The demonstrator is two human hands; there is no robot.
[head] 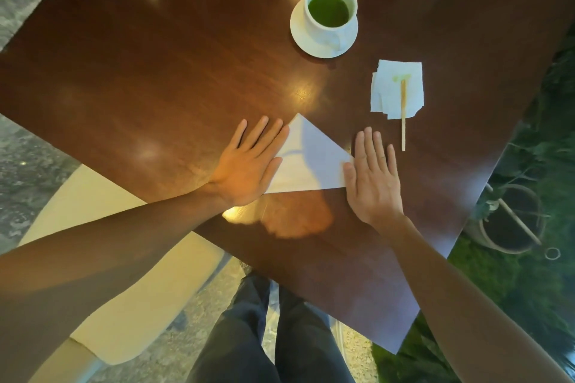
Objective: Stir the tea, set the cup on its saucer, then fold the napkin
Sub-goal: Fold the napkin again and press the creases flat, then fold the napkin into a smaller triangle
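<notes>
Palms go flat on both sides of the napkin [306,162], and I read that as pressing a crease: the paper already lies as a triangle near the six o'clock edge of the counter [155,71], its long edge toward me and its peak toward twelve. My left hand [249,162] lies at nine o'clock of the triangle, fingers [264,134] spread straight, gripping nothing, the thumb side resting over the napkin's left slope, the forearm stretched in from seven o'clock. The triangle sits between the two hands. My right hand [371,177] lies at three o'clock of it, fingers likewise extended and empty, thumb on the right corner, forearm coming from five o'clock. Together they pin the fold so it cannot spring open.

Toward one o'clock the cup [329,6] of green tea stands on its saucer [300,33], so I judge that step done. The stirring stick [403,115] rests on a second, stained napkin [385,90] at two o'clock, probably parked there to keep drips off the wood.
</notes>
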